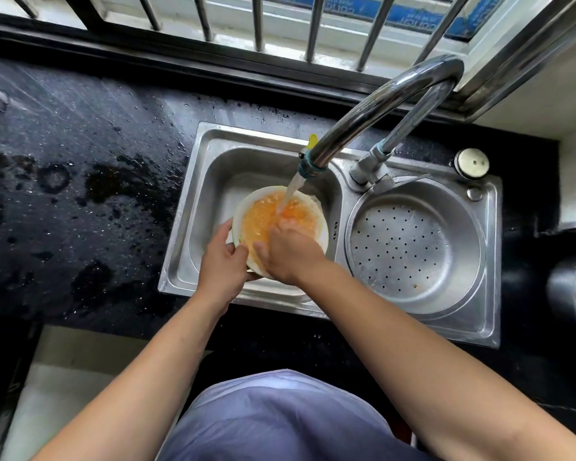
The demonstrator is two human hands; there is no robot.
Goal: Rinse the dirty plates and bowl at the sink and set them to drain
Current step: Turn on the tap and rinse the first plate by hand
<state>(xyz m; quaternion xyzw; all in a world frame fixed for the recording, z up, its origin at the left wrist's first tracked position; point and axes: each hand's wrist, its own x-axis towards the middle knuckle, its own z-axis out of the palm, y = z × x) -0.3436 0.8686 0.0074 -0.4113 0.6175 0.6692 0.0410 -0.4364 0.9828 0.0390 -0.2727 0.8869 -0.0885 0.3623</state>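
Observation:
A white bowl (315,211) full of orange, greasy water sits in the left basin of the steel sink (193,207). My left hand (222,264) grips the bowl's near left rim, thumb over the edge. My right hand (288,251) reaches into the bowl, its fingers pressed flat against the inside under the water. A stream runs from the faucet spout (308,166) straight into the bowl. Another white dish seems to lie under the bowl, mostly hidden.
The round right basin holds a perforated steel drain tray (409,247). The black counter (80,181) to the left is wet with puddles. A round steel cap (473,163) sits at the sink's back right corner. A barred window runs behind the sink.

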